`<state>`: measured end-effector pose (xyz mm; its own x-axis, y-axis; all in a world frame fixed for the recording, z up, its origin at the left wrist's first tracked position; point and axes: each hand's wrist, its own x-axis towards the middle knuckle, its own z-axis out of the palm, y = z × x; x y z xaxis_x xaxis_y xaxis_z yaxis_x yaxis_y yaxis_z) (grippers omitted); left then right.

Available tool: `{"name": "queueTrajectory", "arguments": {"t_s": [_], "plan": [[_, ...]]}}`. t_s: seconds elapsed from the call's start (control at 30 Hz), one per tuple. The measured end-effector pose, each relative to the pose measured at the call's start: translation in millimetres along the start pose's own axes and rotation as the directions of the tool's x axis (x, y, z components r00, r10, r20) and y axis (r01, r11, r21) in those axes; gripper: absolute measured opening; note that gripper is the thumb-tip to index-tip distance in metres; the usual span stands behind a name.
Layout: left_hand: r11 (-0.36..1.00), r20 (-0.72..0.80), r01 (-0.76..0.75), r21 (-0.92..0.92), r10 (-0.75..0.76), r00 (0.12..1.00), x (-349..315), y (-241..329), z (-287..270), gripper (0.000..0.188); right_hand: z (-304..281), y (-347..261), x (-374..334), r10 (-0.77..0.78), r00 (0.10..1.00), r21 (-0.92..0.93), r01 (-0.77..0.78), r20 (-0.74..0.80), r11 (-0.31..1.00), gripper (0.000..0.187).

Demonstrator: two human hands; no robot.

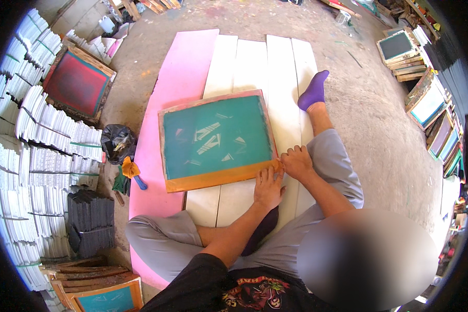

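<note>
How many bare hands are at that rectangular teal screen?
2. The bare left hand is at the orange near edge of the rectangular teal screen, toward its right end; the bare right hand is at its near right corner. No other hands show.

The left forearm (239, 226) points toward one o'clock, and the left hand (269, 187) lies palm down, its fingers extended and slightly apart. The right forearm (326, 191) points toward ten o'clock; the right hand (297, 163), with bent fingers, is just beside, between one and two o'clock from the left.
</note>
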<state>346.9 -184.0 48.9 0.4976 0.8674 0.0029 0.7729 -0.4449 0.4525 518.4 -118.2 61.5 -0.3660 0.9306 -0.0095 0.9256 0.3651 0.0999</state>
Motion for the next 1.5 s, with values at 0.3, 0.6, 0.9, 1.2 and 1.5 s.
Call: {"name": "queueTrajectory", "arguments": {"t_s": [0.3,0.6,0.9,1.2,1.5], "plan": [[1.000,-0.120,0.010,-0.014,-0.012,0.993,5.9,4.7,13.7,0.072,-7.8,2.3,-0.9,0.037,0.998,0.171,-0.029,-0.042,0.985,0.029],[1.000,-0.197,-0.009,-0.008,0.007,0.980,0.0,-1.4,25.3,0.054,-42.5,-24.9,42.7,-0.038,0.994,0.255,0.064,-0.105,0.965,0.035],[0.850,-0.235,-0.038,-0.525,-0.102,0.967,-12.2,-9.5,58.1,0.046,-65.1,-197.6,173.6,-0.548,0.820,0.321,0.571,-0.168,0.755,0.043],[0.944,-0.235,-0.010,-0.329,-0.071,0.969,-25.6,-50.0,19.3,0.049,-53.0,-374.5,237.3,-0.784,0.618,0.358,0.747,-0.061,0.561,0.052],[0.932,-0.247,0.012,-0.362,-0.108,0.963,-28.7,-80.9,-0.1,0.052,-23.0,-454.4,254.2,-0.728,0.685,0.452,0.648,0.005,0.613,0.037]]}}
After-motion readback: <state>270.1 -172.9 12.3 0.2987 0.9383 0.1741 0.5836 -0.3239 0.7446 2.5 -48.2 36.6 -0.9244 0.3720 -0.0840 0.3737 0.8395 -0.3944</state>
